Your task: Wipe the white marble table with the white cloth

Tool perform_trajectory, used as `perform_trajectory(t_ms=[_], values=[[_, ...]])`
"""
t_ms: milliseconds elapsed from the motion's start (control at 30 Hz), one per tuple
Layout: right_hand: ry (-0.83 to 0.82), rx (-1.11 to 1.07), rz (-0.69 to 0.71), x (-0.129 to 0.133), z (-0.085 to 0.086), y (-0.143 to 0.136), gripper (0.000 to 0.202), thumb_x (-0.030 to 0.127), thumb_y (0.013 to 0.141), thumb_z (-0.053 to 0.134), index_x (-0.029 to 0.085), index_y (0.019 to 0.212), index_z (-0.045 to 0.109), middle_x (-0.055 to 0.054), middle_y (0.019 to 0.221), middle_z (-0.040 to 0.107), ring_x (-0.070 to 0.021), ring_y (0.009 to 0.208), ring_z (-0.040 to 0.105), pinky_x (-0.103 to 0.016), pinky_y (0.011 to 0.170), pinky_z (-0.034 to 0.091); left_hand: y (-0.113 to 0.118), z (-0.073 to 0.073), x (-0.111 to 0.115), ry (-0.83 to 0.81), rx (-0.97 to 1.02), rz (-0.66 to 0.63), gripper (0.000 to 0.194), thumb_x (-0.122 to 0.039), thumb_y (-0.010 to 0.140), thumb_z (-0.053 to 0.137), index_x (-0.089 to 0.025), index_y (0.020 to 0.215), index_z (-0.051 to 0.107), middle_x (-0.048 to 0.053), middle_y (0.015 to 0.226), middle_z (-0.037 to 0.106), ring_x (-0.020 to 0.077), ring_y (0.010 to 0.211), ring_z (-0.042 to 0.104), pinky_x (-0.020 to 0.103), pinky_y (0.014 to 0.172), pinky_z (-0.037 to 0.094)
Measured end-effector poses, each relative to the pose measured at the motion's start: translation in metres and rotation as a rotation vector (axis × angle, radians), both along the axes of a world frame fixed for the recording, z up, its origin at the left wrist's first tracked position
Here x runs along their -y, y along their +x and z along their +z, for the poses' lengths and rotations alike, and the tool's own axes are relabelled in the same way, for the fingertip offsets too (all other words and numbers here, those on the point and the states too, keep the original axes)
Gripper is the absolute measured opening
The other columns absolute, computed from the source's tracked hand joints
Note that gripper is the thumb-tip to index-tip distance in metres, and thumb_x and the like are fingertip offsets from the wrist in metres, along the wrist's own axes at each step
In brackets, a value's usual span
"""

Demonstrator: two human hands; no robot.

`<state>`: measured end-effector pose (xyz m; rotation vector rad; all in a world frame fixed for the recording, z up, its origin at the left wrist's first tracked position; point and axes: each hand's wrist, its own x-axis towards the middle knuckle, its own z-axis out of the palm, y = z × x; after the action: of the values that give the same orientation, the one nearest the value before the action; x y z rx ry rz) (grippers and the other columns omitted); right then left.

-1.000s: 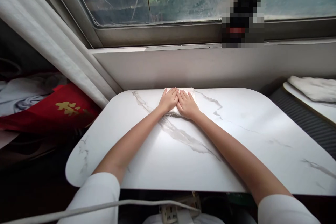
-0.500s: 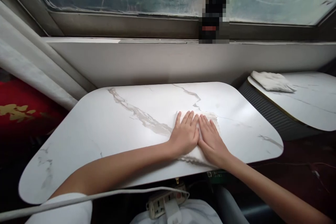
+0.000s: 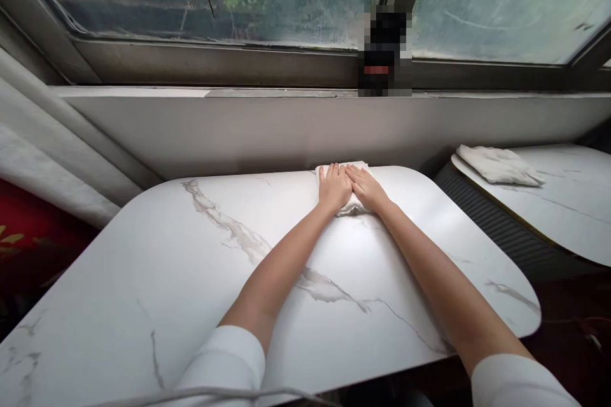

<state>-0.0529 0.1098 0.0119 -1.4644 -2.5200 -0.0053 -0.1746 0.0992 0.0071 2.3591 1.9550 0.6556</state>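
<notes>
A white cloth [image 3: 354,205] lies flat at the far edge of the white marble-patterned table [image 3: 191,280], by the wall. My left hand [image 3: 335,187] presses on it with the palm down and the fingers stretched forward. Right beside it, my right hand [image 3: 366,188] also lies flat on the cloth, its fingertips touching the left hand. Both hands cover most of the cloth; its front fold and back edge show.
On a second marble-patterned table [image 3: 582,203] at the right lies another folded white cloth [image 3: 499,165]. Behind are a window sill [image 3: 272,93] and a blurred dark object [image 3: 386,51]. A curtain [image 3: 52,140] hangs left; a cable [image 3: 229,394] crosses the bottom.
Both hands have moved forward with the cloth, from near the table's front edge to its far edge. The arms are now more stretched out, and the view has shifted slightly.
</notes>
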Motion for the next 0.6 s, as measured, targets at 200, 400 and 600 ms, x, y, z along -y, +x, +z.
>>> perform_trajectory(t_ms=[200, 400, 600], values=[[0.040, 0.006, 0.023, 0.033, -0.006, 0.013, 0.055, 0.021, 0.091, 0.023, 0.003, 0.142, 0.034, -0.015, 0.149, 0.032, -0.0220, 0.139, 0.024, -0.044, 0.113, 0.021, 0.005, -0.001, 0.029, 0.008, -0.053, -0.069, 0.049, -0.024, 0.096, 0.021, -0.008, 0.138, 0.040, 0.011, 0.146, 0.039, 0.0200, 0.137, 0.030, 0.045, 0.115, 0.012], [0.061, -0.058, 0.162, 0.149, -0.005, 0.063, 0.056, 0.026, 0.095, 0.024, 0.015, 0.149, 0.017, -0.009, 0.152, 0.027, -0.0204, 0.140, 0.021, -0.048, 0.114, 0.021, 0.037, 0.004, 0.140, -0.010, -0.107, -0.181, 0.054, -0.026, 0.095, 0.022, -0.002, 0.141, 0.034, 0.016, 0.147, 0.035, 0.0270, 0.139, 0.023, 0.051, 0.115, 0.007], [-0.056, -0.168, 0.022, 0.220, -0.004, 0.127, 0.059, 0.034, 0.094, 0.032, 0.029, 0.150, 0.014, -0.002, 0.153, 0.025, -0.0234, 0.139, 0.022, -0.053, 0.113, 0.019, 0.085, 0.007, 0.193, -0.026, -0.097, -0.412, 0.058, -0.033, 0.095, 0.021, 0.001, 0.142, 0.030, 0.020, 0.148, 0.032, 0.0299, 0.140, 0.021, 0.053, 0.114, 0.009]])
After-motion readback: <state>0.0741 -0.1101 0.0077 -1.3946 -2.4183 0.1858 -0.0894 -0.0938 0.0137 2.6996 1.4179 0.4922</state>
